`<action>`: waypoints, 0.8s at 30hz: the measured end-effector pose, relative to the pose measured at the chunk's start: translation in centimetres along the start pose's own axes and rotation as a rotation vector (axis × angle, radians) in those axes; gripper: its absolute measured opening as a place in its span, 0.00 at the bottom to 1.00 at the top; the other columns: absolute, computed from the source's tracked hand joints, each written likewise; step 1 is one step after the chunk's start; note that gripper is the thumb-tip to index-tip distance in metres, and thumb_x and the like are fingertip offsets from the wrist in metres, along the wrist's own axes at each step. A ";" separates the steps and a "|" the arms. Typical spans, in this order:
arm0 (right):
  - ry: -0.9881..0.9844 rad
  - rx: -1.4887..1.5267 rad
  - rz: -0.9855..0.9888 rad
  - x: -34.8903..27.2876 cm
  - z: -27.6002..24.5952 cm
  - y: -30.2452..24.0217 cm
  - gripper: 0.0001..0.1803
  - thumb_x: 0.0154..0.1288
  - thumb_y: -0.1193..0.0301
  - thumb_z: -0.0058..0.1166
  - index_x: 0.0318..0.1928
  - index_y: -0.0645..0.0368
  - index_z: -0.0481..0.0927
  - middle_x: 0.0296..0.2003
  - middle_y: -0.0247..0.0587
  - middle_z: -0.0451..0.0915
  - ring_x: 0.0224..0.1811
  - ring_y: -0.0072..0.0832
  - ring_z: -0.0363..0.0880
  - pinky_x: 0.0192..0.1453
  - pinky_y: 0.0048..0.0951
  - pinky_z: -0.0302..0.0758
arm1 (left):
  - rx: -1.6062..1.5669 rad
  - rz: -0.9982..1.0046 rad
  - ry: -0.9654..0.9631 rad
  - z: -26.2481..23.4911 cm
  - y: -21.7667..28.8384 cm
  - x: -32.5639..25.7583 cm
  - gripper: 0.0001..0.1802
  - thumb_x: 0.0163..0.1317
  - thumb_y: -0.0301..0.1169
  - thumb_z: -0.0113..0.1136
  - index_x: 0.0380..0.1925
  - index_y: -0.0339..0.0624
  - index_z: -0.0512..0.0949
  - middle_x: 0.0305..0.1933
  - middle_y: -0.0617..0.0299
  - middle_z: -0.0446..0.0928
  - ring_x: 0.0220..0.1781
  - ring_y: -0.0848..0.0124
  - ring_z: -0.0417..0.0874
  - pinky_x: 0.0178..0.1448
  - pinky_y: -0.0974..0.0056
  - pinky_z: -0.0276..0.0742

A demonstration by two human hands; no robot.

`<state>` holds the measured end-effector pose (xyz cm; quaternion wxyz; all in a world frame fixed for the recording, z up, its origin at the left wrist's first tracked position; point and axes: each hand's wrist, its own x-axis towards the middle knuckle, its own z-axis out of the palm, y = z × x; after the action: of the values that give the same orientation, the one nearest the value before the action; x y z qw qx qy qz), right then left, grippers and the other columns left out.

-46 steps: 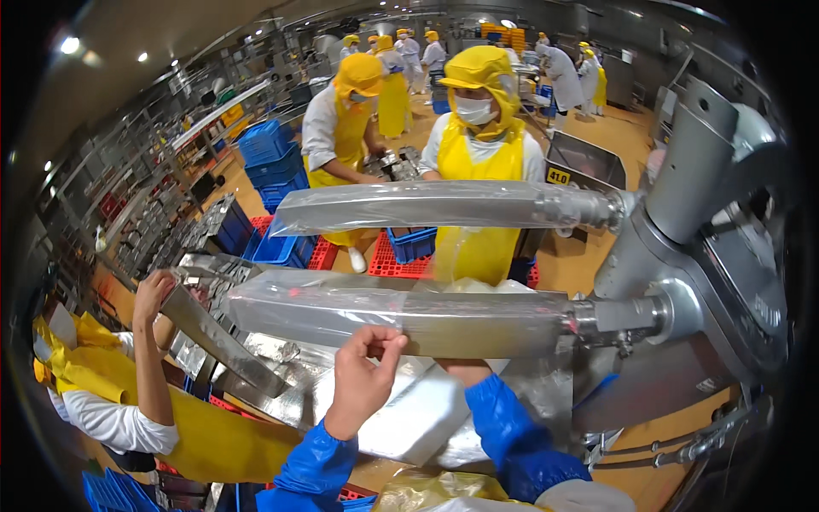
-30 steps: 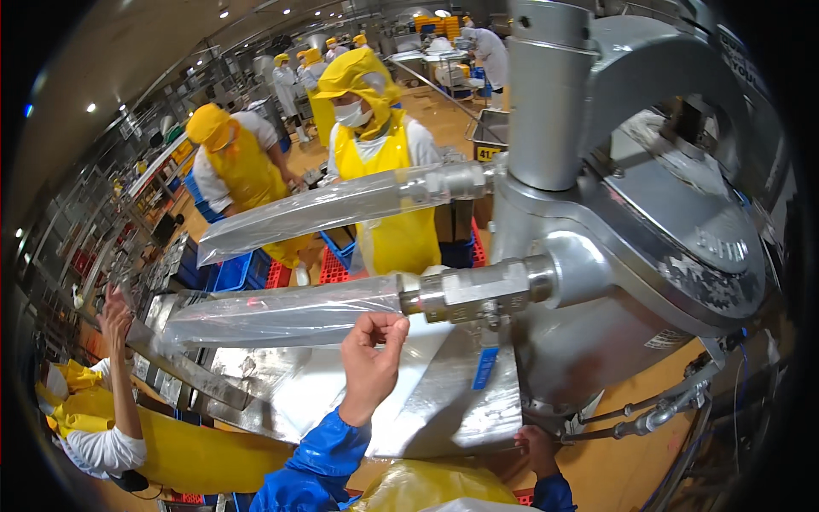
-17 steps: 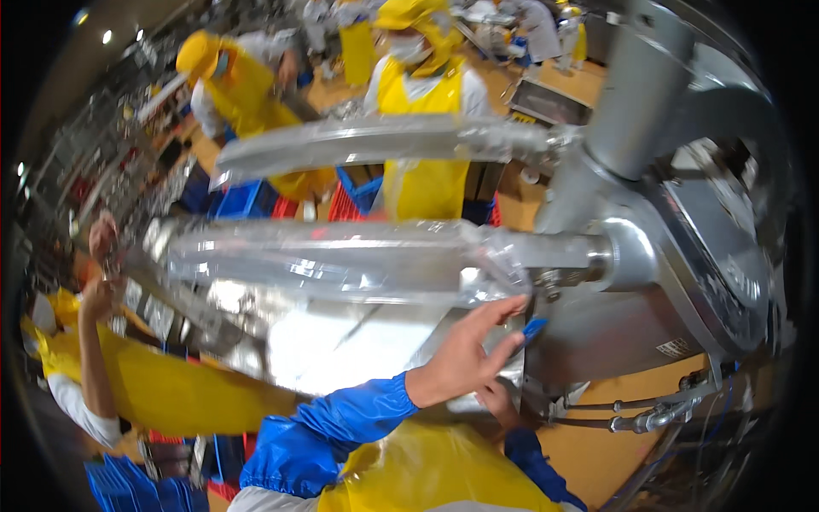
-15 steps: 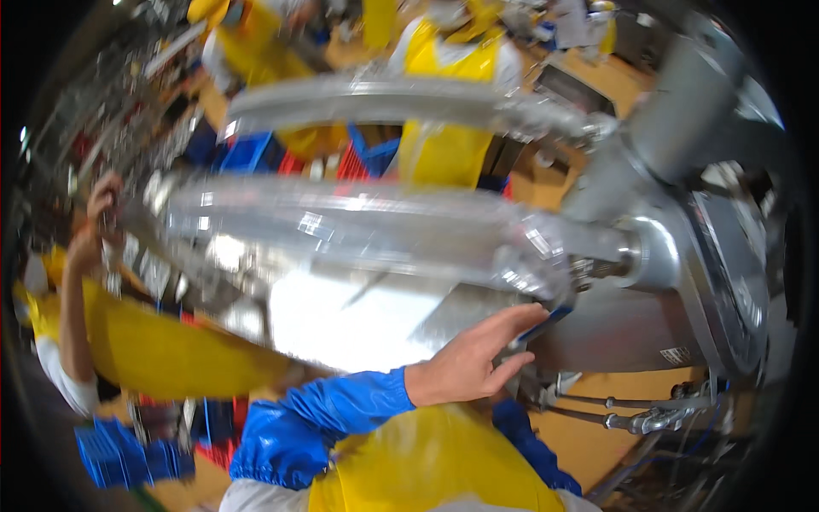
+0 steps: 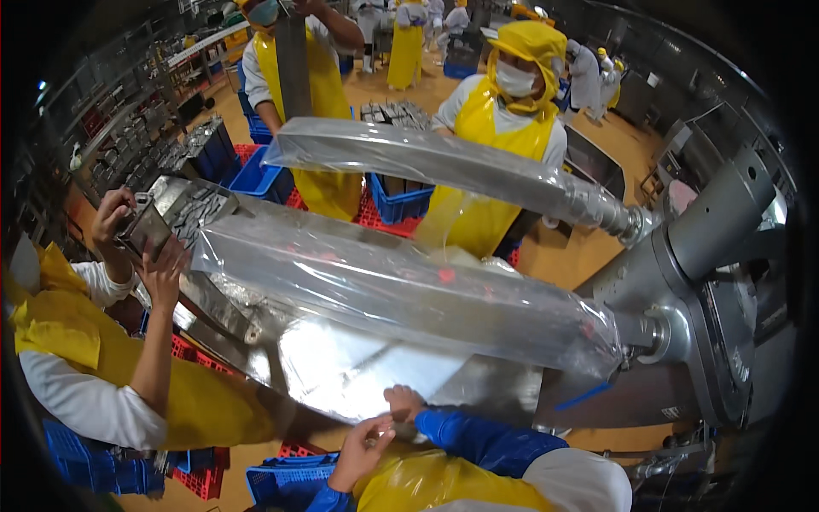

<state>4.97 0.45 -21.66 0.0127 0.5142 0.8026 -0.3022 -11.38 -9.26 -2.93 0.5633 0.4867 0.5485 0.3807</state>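
Note:
My left hand point(image 5: 360, 454) is low in front of my yellow apron, its thumb and fingers pinched together. A small bit of something pale seems to be in the pinch, too small to name. My right hand point(image 5: 404, 403) reaches across from the right in a blue sleeve point(image 5: 486, 439) and rests at the near edge of the shiny metal table point(image 5: 341, 363), fingers curled in; what they hold, if anything, is hidden. Beyond my hands a long clear plastic sleeve point(image 5: 401, 286) is fitted over the lower outlet of a grey metal machine point(image 5: 631, 401).
A second plastic sleeve point(image 5: 426, 162) hangs from the machine's upper outlet. On the left a co-worker point(image 5: 111, 375) holds a metal mould point(image 5: 145, 226); another co-worker point(image 5: 508, 128) stands across. Blue crates point(image 5: 290, 486) and a blue strip point(image 5: 584, 397) on the machine show too.
My left hand has drawn back from beside the machine to the front of my apron. My right hand, hidden before, now shows at the table edge. The view has shifted and sharpened.

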 end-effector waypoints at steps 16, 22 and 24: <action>0.122 0.392 -0.147 -2.0 -1.8 4.0 0.11 0.73 0.63 0.55 0.41 0.54 0.86 0.38 0.46 0.84 0.46 0.49 0.80 0.53 0.48 0.76 | 0.609 -0.325 -0.090 -1.7 -7.1 5.3 0.46 0.67 0.68 0.55 0.60 0.31 0.79 0.57 0.37 0.83 0.61 0.44 0.84 0.64 0.50 0.79; 0.510 0.213 -0.149 -8.6 -11.7 0.3 0.07 0.68 0.66 0.63 0.40 0.54 0.86 0.37 0.43 0.84 0.43 0.46 0.82 0.51 0.45 0.78 | 0.595 -0.151 0.160 1.4 -0.9 11.1 0.35 0.73 0.59 0.53 0.46 0.31 0.79 0.46 0.36 0.84 0.52 0.41 0.86 0.57 0.44 0.78; 0.549 0.216 -0.140 -9.4 -12.7 0.4 0.06 0.68 0.66 0.63 0.39 0.54 0.86 0.39 0.43 0.84 0.44 0.47 0.82 0.51 0.44 0.78 | 0.508 0.024 0.149 1.2 -1.1 12.6 0.26 0.74 0.49 0.57 0.39 0.32 0.79 0.36 0.41 0.84 0.41 0.46 0.87 0.46 0.48 0.78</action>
<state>13.43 -0.82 -8.36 -0.2804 0.5186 0.7727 -0.2355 -8.90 2.40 -7.24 0.3766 0.5894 0.6608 0.2723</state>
